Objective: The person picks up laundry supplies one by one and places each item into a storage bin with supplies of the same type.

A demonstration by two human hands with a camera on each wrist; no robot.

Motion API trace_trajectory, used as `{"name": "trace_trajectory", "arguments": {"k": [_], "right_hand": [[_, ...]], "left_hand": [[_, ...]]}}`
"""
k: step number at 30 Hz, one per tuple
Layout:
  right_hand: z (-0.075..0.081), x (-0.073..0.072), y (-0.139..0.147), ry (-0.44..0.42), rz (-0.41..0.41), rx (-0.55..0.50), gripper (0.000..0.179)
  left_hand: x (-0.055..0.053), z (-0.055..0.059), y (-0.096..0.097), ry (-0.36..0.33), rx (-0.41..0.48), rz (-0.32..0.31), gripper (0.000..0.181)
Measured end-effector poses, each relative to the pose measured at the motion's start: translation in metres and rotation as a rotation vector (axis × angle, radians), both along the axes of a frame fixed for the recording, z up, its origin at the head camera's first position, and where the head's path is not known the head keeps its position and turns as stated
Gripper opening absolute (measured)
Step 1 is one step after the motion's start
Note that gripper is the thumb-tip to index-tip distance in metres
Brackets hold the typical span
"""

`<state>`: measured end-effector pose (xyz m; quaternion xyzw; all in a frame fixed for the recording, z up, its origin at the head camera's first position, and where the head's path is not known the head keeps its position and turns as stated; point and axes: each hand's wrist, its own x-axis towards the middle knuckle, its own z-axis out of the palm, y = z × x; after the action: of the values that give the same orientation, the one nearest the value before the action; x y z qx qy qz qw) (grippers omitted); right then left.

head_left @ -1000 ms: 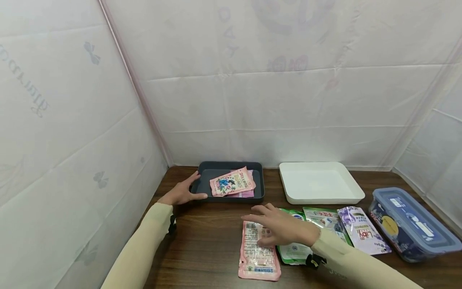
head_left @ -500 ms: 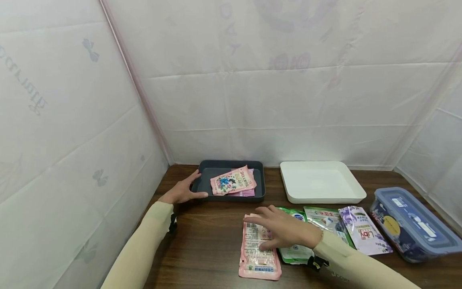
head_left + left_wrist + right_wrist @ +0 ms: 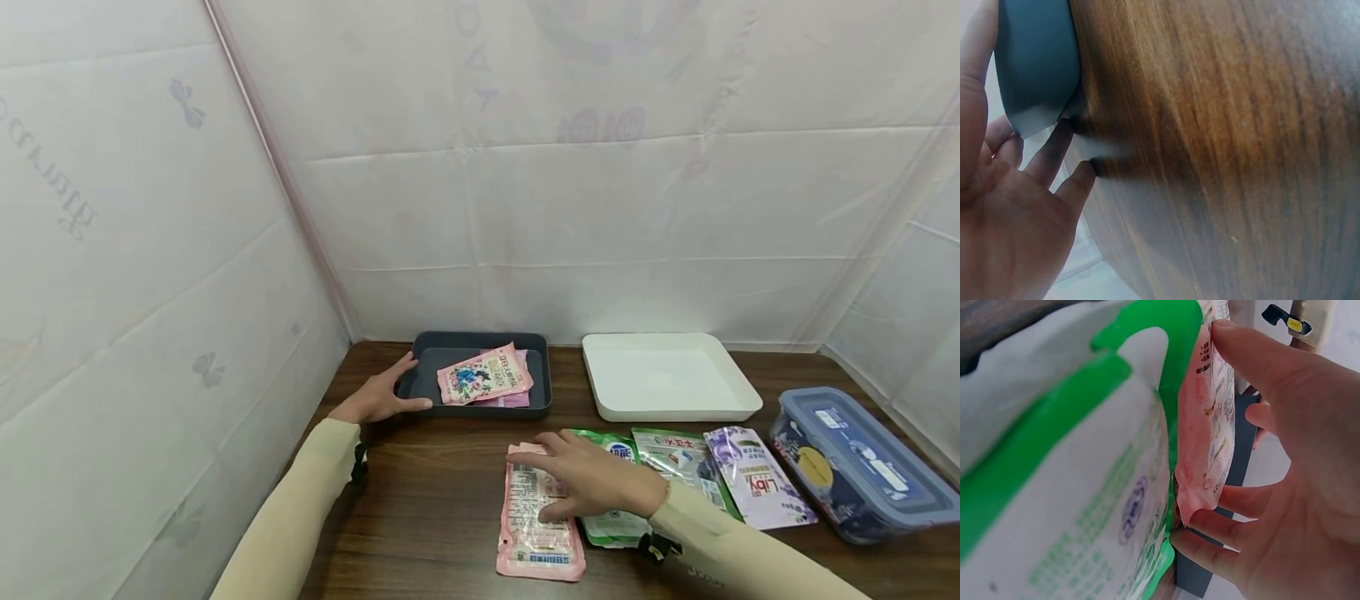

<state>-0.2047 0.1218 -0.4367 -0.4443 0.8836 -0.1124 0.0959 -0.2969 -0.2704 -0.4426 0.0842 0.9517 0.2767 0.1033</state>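
Note:
My left hand rests at the left end of the dark grey tray, fingers and thumb spread at its corner; the left wrist view shows the fingertips against the tray's end wall. In the tray lies a pink flowered pouch over a pinkish-purple one. My right hand is spread over the upper part of a larger pink pouch with printed text, thumb and fingers touching it. Under my right hand and forearm, a green-and-white pouch is partly hidden.
Right of it lie a green-edged clear pouch and a purple Liby pouch. A blue lidded box stands at the far right. Behind is a white tray. White sheeting closes the back and sides of the wooden table.
My right hand has settled slightly down and right onto the larger pink pouch. The left hand stays at the dark tray; the view has shifted slightly.

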Motion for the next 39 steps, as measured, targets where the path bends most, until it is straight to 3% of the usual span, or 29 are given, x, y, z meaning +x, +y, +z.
{"name": "trace_trajectory", "arguments": {"k": [11,39], "right_hand": [[-0.0022,0.0013,-0.0014,-0.022,-0.029,0.003,0.081],[-0.0024,0.0023,-0.0016,0.028,-0.010,-0.003,0.078]], "left_hand": [[-0.0002,0.0002,-0.0010,0.001,0.002,-0.003,0.107],[0.0027,0.0025,0.0004,0.005,0.020,-0.006,0.107]]}}
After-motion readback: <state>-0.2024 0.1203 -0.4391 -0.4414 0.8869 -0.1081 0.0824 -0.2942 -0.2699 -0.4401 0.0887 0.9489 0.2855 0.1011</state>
